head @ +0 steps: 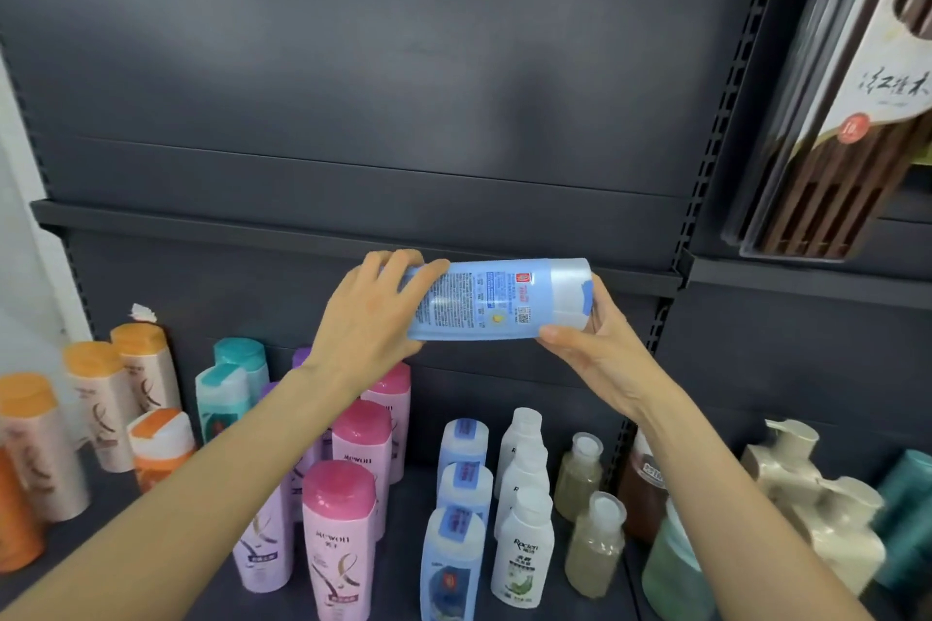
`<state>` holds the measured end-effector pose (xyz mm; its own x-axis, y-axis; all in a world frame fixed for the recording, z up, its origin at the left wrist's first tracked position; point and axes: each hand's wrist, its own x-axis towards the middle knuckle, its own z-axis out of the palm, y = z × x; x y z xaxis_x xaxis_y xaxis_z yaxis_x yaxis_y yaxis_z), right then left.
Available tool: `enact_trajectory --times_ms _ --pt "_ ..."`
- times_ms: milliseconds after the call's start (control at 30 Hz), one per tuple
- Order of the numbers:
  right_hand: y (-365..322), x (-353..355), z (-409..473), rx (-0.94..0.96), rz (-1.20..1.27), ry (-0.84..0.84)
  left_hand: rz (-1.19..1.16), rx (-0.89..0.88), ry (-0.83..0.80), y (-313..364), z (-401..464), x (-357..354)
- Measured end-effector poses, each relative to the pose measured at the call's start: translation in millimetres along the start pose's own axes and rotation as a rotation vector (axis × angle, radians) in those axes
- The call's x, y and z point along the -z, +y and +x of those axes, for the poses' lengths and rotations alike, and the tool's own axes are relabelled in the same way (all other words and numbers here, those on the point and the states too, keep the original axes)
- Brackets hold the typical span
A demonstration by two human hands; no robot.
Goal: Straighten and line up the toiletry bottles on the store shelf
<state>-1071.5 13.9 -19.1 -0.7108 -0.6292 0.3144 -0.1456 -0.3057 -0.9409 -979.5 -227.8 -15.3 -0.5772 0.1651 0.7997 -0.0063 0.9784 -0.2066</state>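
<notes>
Blue bottle (497, 300) above shelf rows

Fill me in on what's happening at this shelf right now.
A person is holding a light blue bottle sideways in the air with both hands: the left hand grips its base end, the right hand holds the cap end. Below, on the shelf, bottles stand in rows by colour: three matching blue bottles, pink bottles, white bottles and orange-capped bottles.
</notes>
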Motion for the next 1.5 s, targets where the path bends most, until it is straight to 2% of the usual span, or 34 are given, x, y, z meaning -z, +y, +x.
enact_trajectory --times_ms 100,267,400,500,667,833,1000,1133,1233,1400,1500 --pt "3 -5 4 0.03 0.081 -0.01 -0.02 0.018 -0.009 -6 -1 2" --pt "0 -19 14 0.043 0.236 0.084 -0.32 0.17 -0.282 -7 -6 8" --pt "-3 -25 22 0.002 0.272 0.161 -0.445 0.229 -0.403 -11 -11 3" --pt "-2 -25 25 -0.027 0.243 0.167 -0.582 0.261 -0.433 -15 -15 -2" --pt "1 -27 30 0.039 0.277 0.056 -0.799 0.354 -0.499 -19 -18 1" --pt "-1 -36 39 0.052 0.303 0.13 -1.076 0.388 -0.587 -16 -20 1" --pt "-15 -42 49 0.061 0.032 0.373 -1.285 0.511 -0.513 -9 -16 0" --pt "-21 -51 53 0.08 -0.087 0.488 -1.15 0.504 -0.406 -5 -9 -9" --pt "-18 -53 53 0.113 -0.185 0.459 -1.106 0.518 -0.427 -7 -10 -21" --pt "-20 -42 50 0.079 -0.295 0.232 -1.281 0.57 -0.46 -14 -23 -38" --pt "-18 -37 54 0.051 -0.381 0.208 -1.285 0.552 -0.52 -15 -27 -47"
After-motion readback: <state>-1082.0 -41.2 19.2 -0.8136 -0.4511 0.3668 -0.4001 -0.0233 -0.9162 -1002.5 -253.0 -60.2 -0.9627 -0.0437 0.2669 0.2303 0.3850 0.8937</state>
